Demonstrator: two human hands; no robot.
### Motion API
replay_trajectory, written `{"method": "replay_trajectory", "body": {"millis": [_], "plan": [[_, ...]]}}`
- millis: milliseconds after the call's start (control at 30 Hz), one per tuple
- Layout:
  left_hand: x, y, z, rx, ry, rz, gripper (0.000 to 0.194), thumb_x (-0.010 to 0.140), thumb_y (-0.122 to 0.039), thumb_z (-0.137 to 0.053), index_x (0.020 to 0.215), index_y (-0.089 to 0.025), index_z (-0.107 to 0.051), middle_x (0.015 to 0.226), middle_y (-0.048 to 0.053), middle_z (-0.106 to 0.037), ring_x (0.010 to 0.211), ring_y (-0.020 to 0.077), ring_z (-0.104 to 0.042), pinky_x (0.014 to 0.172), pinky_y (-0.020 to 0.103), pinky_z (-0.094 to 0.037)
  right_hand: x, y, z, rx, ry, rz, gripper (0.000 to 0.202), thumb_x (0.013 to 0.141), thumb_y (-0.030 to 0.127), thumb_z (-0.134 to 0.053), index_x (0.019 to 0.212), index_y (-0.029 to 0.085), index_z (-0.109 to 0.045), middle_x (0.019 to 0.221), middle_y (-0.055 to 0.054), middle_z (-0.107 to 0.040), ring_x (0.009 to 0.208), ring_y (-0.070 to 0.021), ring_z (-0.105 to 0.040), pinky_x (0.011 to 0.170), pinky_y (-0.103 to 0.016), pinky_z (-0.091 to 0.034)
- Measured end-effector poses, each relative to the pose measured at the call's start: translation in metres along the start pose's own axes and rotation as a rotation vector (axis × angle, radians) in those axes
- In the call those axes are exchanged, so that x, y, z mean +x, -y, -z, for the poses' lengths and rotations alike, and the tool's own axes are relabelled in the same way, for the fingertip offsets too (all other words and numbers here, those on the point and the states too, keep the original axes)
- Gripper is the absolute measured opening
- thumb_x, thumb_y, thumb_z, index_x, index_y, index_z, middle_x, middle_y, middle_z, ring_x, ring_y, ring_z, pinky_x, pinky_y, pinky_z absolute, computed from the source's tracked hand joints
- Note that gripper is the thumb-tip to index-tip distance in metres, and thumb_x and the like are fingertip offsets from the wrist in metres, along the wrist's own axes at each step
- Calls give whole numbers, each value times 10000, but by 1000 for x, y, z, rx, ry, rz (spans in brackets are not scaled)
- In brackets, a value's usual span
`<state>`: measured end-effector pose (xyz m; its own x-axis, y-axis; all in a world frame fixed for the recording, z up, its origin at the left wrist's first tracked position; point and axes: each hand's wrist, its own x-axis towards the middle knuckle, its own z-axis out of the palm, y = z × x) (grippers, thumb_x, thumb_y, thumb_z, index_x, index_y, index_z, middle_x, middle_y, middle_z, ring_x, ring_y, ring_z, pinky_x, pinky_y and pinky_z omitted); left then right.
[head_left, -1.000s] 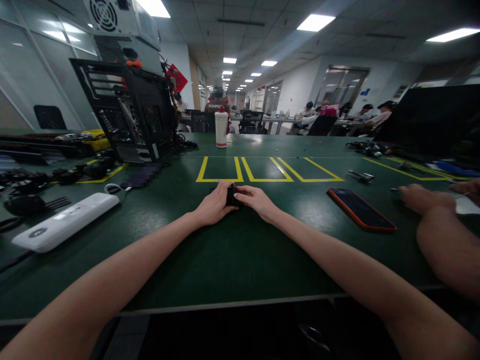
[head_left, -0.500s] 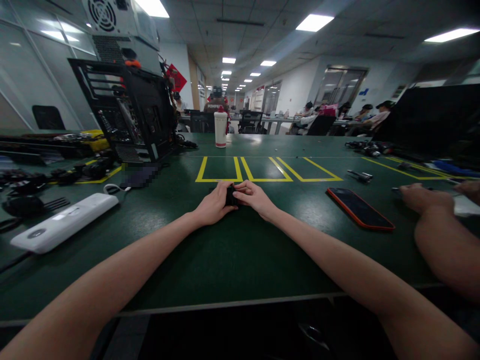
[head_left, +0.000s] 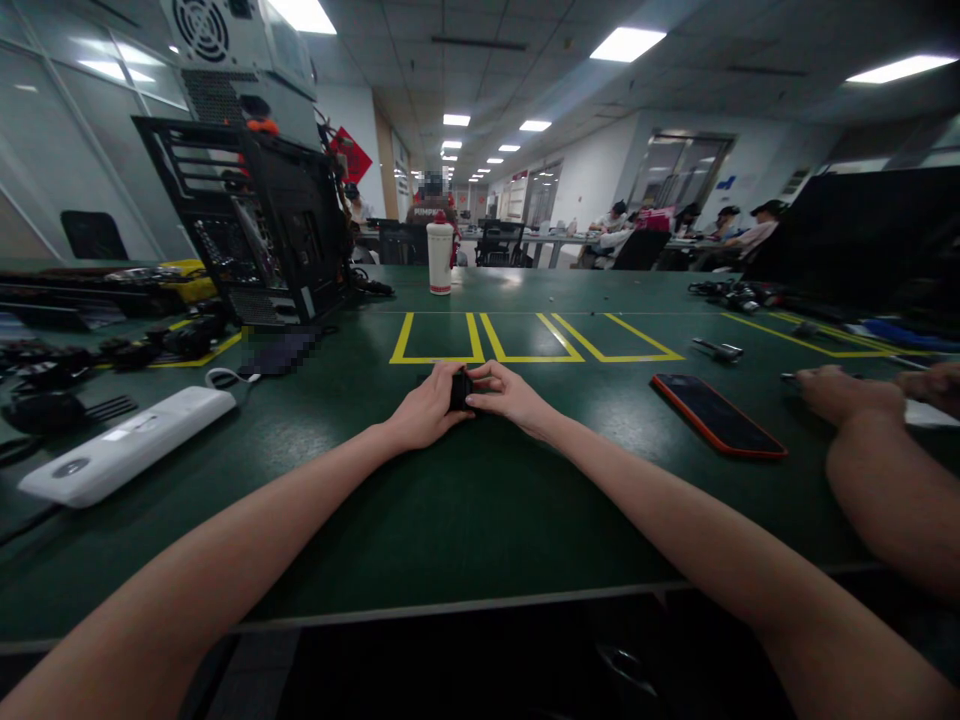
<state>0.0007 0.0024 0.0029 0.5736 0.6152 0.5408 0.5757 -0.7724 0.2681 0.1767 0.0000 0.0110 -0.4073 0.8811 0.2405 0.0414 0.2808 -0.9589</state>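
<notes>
A small black block-like object (head_left: 460, 390) sits between my two hands at the middle of the green table (head_left: 465, 520). My left hand (head_left: 429, 408) is closed around its left side, thumb along the near edge and fingers over the top. Against its right side, the fingers of my right hand (head_left: 510, 397) are pinched together at the object. Most of it is hidden by my fingers, so its exact kind does not show. Yellow tape outlines (head_left: 487, 358) lie on the table just beyond my hands.
To the left are a white power strip (head_left: 131, 445), cables and an open black computer case (head_left: 262, 220). A white cup (head_left: 440, 258) stands at the back. On the right lie an orange-edged phone (head_left: 716, 415), a small metal part (head_left: 718, 350) and a co-worker's hand (head_left: 847, 395).
My right fingertips have shifted slightly on the black object, and a little more of its dark side shows. My left hand keeps its hold in nearly the same place.
</notes>
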Motion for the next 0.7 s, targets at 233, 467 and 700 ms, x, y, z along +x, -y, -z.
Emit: {"method": "replay_trajectory", "body": {"millis": [233,467,700], "plan": [[0,-1,0,15,0,0,584,728,-340,-554,1184,-166,-232,1157,127,-376,1074,259,-429,862,431,-422,0,-3,-6,33,-84,-1,225,685,323,-599,860,205,-521,839,-9,-577,792,-127,-554,734,-317,-471],[-1,1,-1,11,-13,-8,596,728,-347,-554,1192,-163,-227,1164,134,-372,1098,268,-413,874,439,-411,6,-8,-4,36,-81,-67,329,669,300,-619,960,174,-534,921,-53,-592,812,-144,-561,776,-348,-460],[0,0,1,-7,-4,-1,586,725,-336,-557,1188,-174,-236,1161,126,-375,1078,262,-431,859,444,-420,2,0,-1,-18,-46,2,336,596,234,-678,893,170,-535,896,-33,-582,865,-146,-544,836,-359,-419]]}}
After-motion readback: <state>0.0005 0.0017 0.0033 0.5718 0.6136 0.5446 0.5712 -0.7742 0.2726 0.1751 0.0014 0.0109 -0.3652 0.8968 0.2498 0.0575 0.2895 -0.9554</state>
